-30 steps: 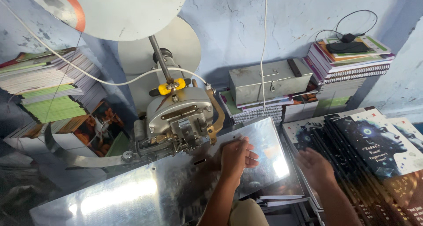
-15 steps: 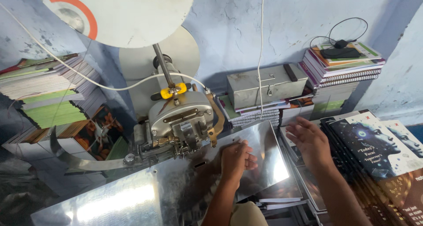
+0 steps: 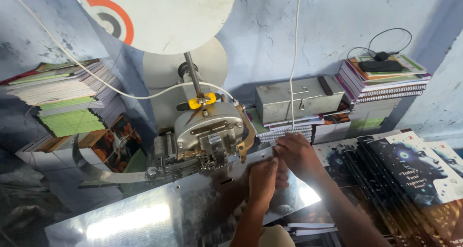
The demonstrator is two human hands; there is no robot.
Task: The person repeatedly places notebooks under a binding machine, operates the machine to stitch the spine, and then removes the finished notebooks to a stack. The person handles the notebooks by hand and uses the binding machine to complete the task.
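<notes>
Both hands meet just to the right of the metal stitching machine (image 3: 207, 136), at about four o'clock from its grey rounded head. The left hand (image 3: 263, 179) lies with fingers bent on the shiny steel work table (image 3: 144, 218), knuckles up; the right hand (image 3: 299, 155) sits just beyond it at one o'clock, fingers curled inward and touching the left hand's fingertips. Whatever they press or pinch between them is hidden, so I cannot tell whether either hand grips anything.

The machine is dull silver with a brass-coloured plate on its front, a yellow wing knob (image 3: 201, 102) on top, and a thin rod rising toward a large white disc (image 3: 164, 15) at twelve o'clock that bears a red and grey arc mark.

At three o'clock from the hands, dark notebooks (image 3: 410, 170) lie fanned in a row, their covers showing a pale blue face on black. At one o'clock stands a grey metal box (image 3: 299, 100) on spiral pads, and farther right a tall stack of spiral-bound notebooks (image 3: 386, 83) with a black device and cable on top. At nine o'clock, green and white paper stacks (image 3: 67, 107) are piled against the blue wall.
</notes>
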